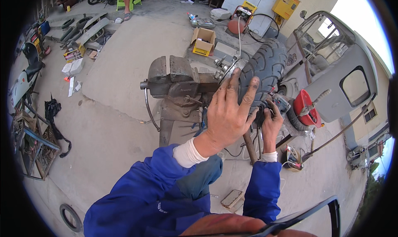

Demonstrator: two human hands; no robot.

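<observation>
A wheel with a black knobbly tire (pixel 268 56) stands at the right end of the bench. Bolts stick out from its metal hub (pixel 224 69) on the left side. My left hand (pixel 228 114) lies against the side of the wheel, with its fingers stretched and spread. Below the tire, my right hand (pixel 270 127) has bent fingers closed at a dark part, mostly hidden, which I cannot make out. A heavy rusty bench vise (pixel 174 81) stands left of my hands, with its jaws slightly apart.
A red basin (pixel 304 106) sits on a small tire to the right, near a grey vehicle (pixel 331 58). An open cardboard box (pixel 203 42) and a red compressor (pixel 236 26) lie beyond the vise. Old tires (pixel 70 31) and a scooter (pixel 25 75) stand left.
</observation>
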